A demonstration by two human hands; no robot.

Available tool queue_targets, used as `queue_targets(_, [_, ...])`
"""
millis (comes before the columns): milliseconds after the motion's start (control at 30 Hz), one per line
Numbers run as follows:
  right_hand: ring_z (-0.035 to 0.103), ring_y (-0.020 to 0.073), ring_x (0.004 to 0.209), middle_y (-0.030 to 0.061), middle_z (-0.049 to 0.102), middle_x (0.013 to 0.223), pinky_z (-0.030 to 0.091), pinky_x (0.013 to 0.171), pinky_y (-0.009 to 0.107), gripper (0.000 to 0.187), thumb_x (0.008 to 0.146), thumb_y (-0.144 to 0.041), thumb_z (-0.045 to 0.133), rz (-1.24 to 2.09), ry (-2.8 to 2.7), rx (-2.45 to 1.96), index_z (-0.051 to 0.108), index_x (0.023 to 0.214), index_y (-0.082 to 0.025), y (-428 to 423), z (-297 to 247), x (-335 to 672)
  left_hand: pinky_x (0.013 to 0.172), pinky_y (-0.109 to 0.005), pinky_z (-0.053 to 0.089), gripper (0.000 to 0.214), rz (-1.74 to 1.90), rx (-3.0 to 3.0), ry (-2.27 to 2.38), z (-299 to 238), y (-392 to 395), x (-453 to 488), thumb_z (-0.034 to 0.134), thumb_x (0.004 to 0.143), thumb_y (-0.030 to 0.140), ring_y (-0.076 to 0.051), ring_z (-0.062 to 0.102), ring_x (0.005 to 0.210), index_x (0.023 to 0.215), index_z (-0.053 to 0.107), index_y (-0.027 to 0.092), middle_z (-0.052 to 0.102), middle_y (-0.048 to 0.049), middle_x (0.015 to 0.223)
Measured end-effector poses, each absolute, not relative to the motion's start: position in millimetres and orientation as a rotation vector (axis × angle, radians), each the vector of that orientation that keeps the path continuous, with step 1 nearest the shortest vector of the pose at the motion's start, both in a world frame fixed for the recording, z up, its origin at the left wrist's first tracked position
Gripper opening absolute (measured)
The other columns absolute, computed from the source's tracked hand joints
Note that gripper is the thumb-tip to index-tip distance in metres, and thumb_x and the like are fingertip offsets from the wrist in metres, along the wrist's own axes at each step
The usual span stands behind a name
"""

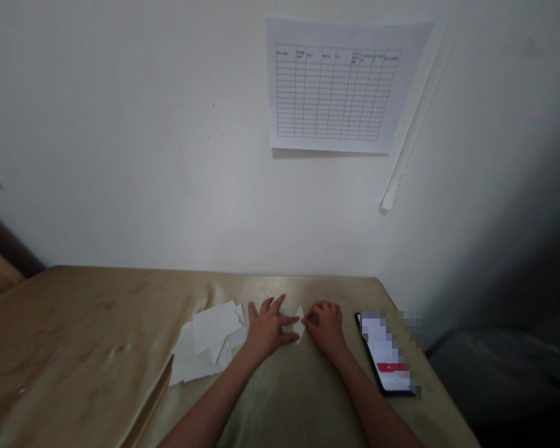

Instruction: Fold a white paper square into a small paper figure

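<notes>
A small folded piece of white paper (299, 326), pointed at top and bottom, lies on the brown-covered table between my hands. My left hand (269, 326) rests with its thumb and index fingertip on the left side of the paper, its other fingers spread out. At the paper's right edge, my right hand (325, 322) pinches with thumb and index finger, the other fingers curled. Left of my left hand is a loose pile of white paper sheets (214, 330), some with torn edges.
A phone (385, 354) with a lit, partly blurred screen lies near the right edge of the table (121, 311). Behind it rises a white wall bearing a printed table sheet (336, 93) and a white strip (415, 130). Something dark sits beyond the right edge.
</notes>
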State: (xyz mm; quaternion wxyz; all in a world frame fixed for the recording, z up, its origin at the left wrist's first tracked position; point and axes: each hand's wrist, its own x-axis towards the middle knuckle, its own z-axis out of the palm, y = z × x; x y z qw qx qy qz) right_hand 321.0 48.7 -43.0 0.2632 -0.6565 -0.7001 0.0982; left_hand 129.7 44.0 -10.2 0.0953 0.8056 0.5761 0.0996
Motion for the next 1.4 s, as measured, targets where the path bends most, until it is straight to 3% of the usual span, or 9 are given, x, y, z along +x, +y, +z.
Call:
queue_targets(433, [0.050, 0.0268, 0.112, 0.0056, 0.066, 0.107, 0.023, 0.109, 0.045, 0.010, 0.083, -0.034, 0.069, 0.244, -1.870, -1.769, 0.073, 0.084, -0.026, 50, -46, 319, 0.107, -0.081, -0.002, 0.056, 0.284, 2.497, 1.660, -13, 48, 127, 0.072, 0.072, 0.066, -0.043, 0.028, 0.144, 0.126, 0.058, 0.057, 0.029, 0.0018, 0.162])
queue_targets(633, [0.051, 0.0255, 0.110, 0.0047, 0.066, 0.104, 0.028, 0.107, 0.041, 0.011, 0.081, -0.031, 0.072, 0.252, -1.825, -1.699, 0.075, 0.091, -0.028, 49, -48, 321, 0.108, -0.079, 0.001, 0.056, 0.296, 2.431, 1.669, -17, 47, 128, 0.072, 0.075, 0.060, -0.039, 0.028, 0.145, 0.128, 0.058, 0.049, 0.031, -0.0038, 0.161])
queue_targets(833, [0.049, 0.0246, 0.110, 0.0039, 0.066, 0.102, 0.031, 0.105, 0.041, 0.007, 0.079, -0.029, 0.074, 0.254, -1.865, -1.607, 0.078, 0.085, -0.031, 47, -47, 325, 0.110, -0.078, 0.002, 0.052, 0.337, 2.409, 1.669, -14, 46, 129, 0.075, 0.072, 0.057, -0.038, 0.029, 0.145, 0.121, 0.064, 0.044, 0.035, -0.0038, 0.158])
queue_targets(1200, [0.039, 0.0241, 0.127, 0.0021, 0.060, 0.126, 0.024, 0.114, 0.043, 0.014, 0.089, -0.042, 0.065, 0.344, -2.196, -1.502, 0.077, 0.097, -0.040, 47, -35, 347, 0.109, -0.078, 0.002, 0.046, 0.365, 2.359, 1.675, -11, 46, 127, 0.075, 0.074, 0.055, -0.037, 0.031, 0.143, 0.118, 0.066, 0.046, 0.043, -0.0035, 0.153])
queue_targets(1400, [0.043, 0.0232, 0.125, 0.0028, 0.057, 0.129, 0.028, 0.111, 0.043, 0.022, 0.089, -0.034, 0.065, 0.352, -2.167, -1.588, 0.073, 0.108, -0.043, 50, -37, 343, 0.113, -0.074, 0.001, 0.039, 0.475, 2.396, 1.668, -19, 45, 130, 0.069, 0.082, 0.051, -0.033, 0.037, 0.139, 0.120, 0.066, 0.042, 0.050, -0.0025, 0.147])
